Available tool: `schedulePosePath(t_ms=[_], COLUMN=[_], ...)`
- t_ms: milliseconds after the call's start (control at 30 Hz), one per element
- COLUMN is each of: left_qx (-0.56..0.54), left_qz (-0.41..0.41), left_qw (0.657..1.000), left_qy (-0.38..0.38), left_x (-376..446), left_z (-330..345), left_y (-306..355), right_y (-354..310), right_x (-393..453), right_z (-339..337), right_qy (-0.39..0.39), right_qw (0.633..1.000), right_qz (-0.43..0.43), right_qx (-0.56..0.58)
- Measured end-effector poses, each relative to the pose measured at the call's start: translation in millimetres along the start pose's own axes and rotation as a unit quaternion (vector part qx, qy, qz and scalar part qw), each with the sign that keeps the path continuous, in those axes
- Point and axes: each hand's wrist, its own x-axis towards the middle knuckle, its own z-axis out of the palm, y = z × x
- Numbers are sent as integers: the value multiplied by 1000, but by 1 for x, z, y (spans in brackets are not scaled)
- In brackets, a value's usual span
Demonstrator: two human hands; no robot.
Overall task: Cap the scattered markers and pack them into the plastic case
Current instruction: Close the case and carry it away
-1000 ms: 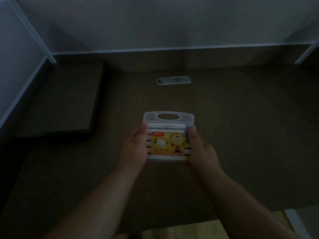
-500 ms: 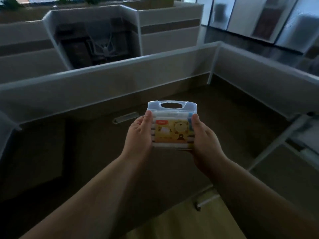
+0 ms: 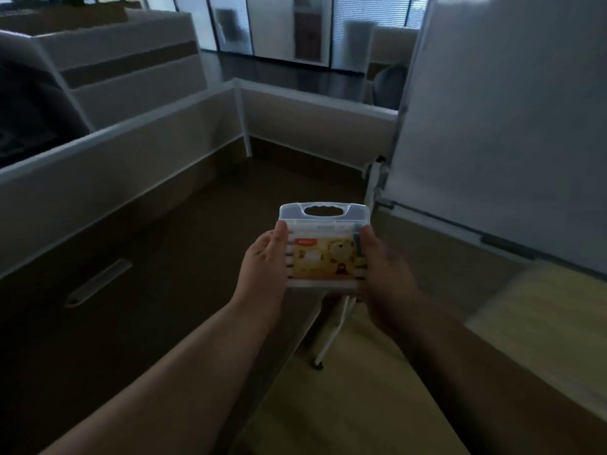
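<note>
The clear plastic case (image 3: 323,249) has a moulded handle on its far edge and a yellow cartoon label on its lid. It is closed, and white marker barrels show through its sides. I hold it in the air above the desk's right end. My left hand (image 3: 262,267) grips its left side, thumb on the lid. My right hand (image 3: 382,274) grips its right side the same way. No loose markers or caps are in view.
A dark brown desk (image 3: 147,290) runs below, with a cable slot (image 3: 98,284) at the left. Low partition walls (image 3: 131,159) fence it in. A whiteboard (image 3: 509,126) on a stand rises at the right. Light wood floor (image 3: 345,405) lies beneath.
The case has been lifted off the desk in both hands and carried toward the right, and the view has swung up and right from the desk to the office.
</note>
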Motion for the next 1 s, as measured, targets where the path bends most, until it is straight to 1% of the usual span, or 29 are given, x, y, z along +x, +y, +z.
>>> schedulePosePath(t_ms=[167, 267, 367, 467, 700, 900, 1000], left_qx=[41, 60, 60, 57, 79, 88, 96], left_qz=[-36, -50, -65, -78, -78, -79, -61], left_qw=[996, 992, 990, 988, 985, 988, 990], left_qy=[-71, -98, -107, -122, -132, -100, -89], left_x=[1, 2, 2, 6, 23, 49, 67], left_z=[29, 48, 68, 91, 149, 198, 219], left_y=[-23, -38, -52, -63, -77, -82, -81], right_y=[19, 32, 39, 44, 47, 38, 29], right_x=[-21, -27, -28, -24, 1, 41, 64], right_z=[-34, -55, -75, -99, -156, -202, -221], right_qy=[80, 129, 154, 173, 178, 204, 210], right_qw=[997, 992, 987, 984, 982, 977, 976], right_qz=[-14, 9, 30, 26, 37, 53, 54], right_qx=[-13, 10, 36, 35, 48, 26, 5])
